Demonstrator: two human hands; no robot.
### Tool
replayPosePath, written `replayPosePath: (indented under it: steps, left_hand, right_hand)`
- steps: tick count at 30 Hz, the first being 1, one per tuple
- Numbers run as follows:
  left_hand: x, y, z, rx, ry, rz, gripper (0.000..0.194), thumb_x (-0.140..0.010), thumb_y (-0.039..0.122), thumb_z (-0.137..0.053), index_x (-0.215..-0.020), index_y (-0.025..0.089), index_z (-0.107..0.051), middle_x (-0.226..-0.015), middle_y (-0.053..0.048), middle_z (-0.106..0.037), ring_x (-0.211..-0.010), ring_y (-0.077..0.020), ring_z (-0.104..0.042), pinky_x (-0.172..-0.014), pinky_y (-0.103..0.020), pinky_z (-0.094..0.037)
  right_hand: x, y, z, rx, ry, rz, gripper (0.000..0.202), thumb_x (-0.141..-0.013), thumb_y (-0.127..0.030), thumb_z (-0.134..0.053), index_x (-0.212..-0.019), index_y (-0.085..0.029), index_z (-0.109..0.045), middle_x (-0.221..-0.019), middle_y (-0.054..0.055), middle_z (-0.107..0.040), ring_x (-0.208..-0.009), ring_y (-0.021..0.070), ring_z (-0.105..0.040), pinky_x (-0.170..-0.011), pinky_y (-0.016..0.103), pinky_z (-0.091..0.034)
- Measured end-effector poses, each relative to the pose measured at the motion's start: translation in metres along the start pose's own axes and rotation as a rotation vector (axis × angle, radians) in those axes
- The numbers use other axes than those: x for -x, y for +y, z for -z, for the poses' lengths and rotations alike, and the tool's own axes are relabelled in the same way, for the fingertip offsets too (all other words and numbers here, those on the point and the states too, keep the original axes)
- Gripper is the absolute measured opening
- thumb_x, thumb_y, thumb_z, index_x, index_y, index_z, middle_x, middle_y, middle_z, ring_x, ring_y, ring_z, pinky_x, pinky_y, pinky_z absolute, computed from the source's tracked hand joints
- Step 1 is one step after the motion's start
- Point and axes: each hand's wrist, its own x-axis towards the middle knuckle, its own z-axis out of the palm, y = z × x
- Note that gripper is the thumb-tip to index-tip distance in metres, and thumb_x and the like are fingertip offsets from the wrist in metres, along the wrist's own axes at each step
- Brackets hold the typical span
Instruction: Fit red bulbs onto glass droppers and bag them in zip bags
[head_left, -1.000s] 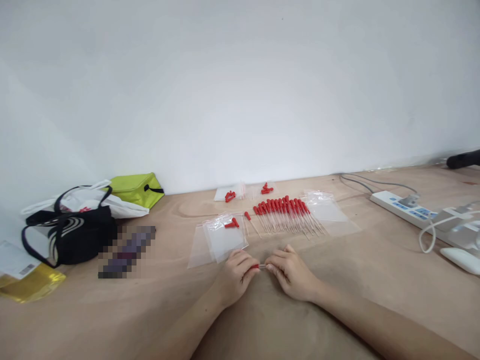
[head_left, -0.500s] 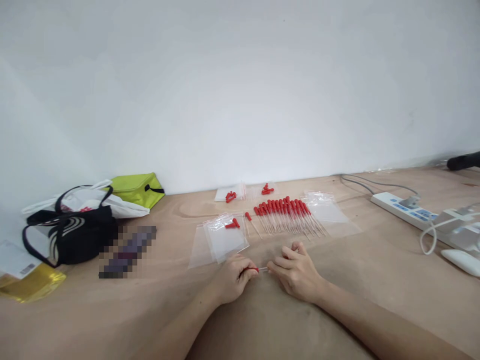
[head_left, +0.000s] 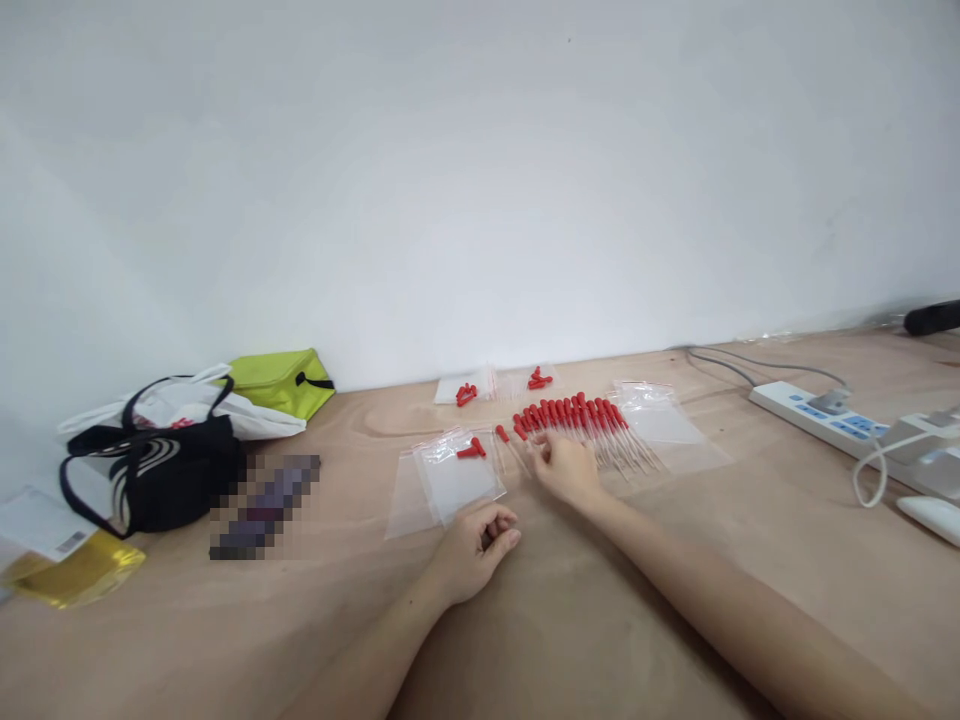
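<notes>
Several glass droppers with red rubber bulbs (head_left: 574,408) lie side by side on the table. At the left end of this row, my right hand (head_left: 562,466) pinches one red-capped dropper (head_left: 520,432). A single dropper (head_left: 502,433) rests just left of it. My left hand (head_left: 478,548) lies nearer to me, its fingers loosely curled and apart, with nothing in them. Loose red bulbs (head_left: 472,449) sit on clear zip bags (head_left: 450,475) beyond my left hand.
More red bulbs (head_left: 466,394) lie on bags near the wall. Another clear bag (head_left: 660,415) is right of the row. A power strip (head_left: 817,412) with cables stands at right. On the left are a black bag (head_left: 180,470), a green bag (head_left: 281,380) and a blurred dark object (head_left: 266,507).
My right hand has moved away from my left hand, up to the row, with a dropper now at its left end. My left hand has let go of the red bulb.
</notes>
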Motion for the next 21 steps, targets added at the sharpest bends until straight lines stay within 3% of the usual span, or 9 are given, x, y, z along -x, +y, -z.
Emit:
replayPosePath:
  steps: [7, 10, 14, 17, 21]
  left_hand:
    - [0.003, 0.001, -0.003, -0.079, -0.031, -0.078, 0.008, -0.077, 0.018, -0.052, -0.075, 0.017, -0.06, -0.069, -0.001, -0.057, -0.064, -0.0127, -0.054, -0.058, -0.022, -0.043]
    - [-0.003, -0.005, 0.002, -0.135, 0.116, -0.084, 0.009, -0.078, 0.019, -0.051, -0.078, 0.017, -0.059, -0.074, -0.002, -0.058, -0.069, -0.0143, -0.054, -0.064, -0.025, -0.044]
    - [-0.028, -0.023, 0.022, -0.303, 0.34, 0.034, 0.01, -0.077, 0.013, -0.051, -0.079, 0.017, -0.06, -0.08, -0.004, -0.059, -0.077, -0.0177, -0.055, -0.069, -0.029, -0.044]
    - [-0.053, -0.041, 0.033, -0.379, 0.361, 0.119, 0.014, -0.071, 0.009, -0.057, -0.084, 0.015, -0.06, -0.085, -0.006, -0.056, -0.084, -0.0213, -0.054, -0.075, -0.033, -0.043]
    - [-0.077, -0.057, 0.031, -0.387, 0.338, 0.148, 0.012, -0.067, 0.009, -0.063, -0.077, 0.015, -0.062, -0.079, -0.004, -0.056, -0.081, -0.0206, -0.055, -0.076, -0.034, -0.042]
  right_hand:
    - [-0.025, -0.022, -0.029, 0.115, 0.024, -0.106, 0.02, -0.08, -0.03, -0.044, -0.084, -0.016, -0.057, -0.076, 0.007, -0.066, -0.074, 0.0202, -0.058, -0.074, 0.034, -0.022]
    - [-0.023, -0.02, -0.031, 0.134, 0.057, -0.079, 0.024, -0.081, -0.033, -0.041, -0.083, -0.016, -0.058, -0.078, 0.008, -0.066, -0.073, 0.0205, -0.058, -0.075, 0.035, -0.021]
    - [-0.02, -0.023, -0.028, 0.125, 0.062, -0.01, 0.026, -0.08, -0.034, -0.041, -0.078, -0.018, -0.06, -0.075, 0.006, -0.067, -0.074, 0.0202, -0.058, -0.076, 0.036, -0.021]
    - [-0.021, -0.032, -0.028, 0.166, 0.009, 0.004, 0.027, -0.079, -0.036, -0.042, -0.075, -0.019, -0.062, -0.076, 0.007, -0.067, -0.076, 0.021, -0.058, -0.076, 0.036, -0.021]
    - [-0.025, -0.044, -0.032, 0.255, -0.057, -0.025, 0.027, -0.079, -0.031, -0.043, -0.078, -0.014, -0.065, -0.077, 0.012, -0.067, -0.074, 0.0222, -0.06, -0.078, 0.038, -0.021]
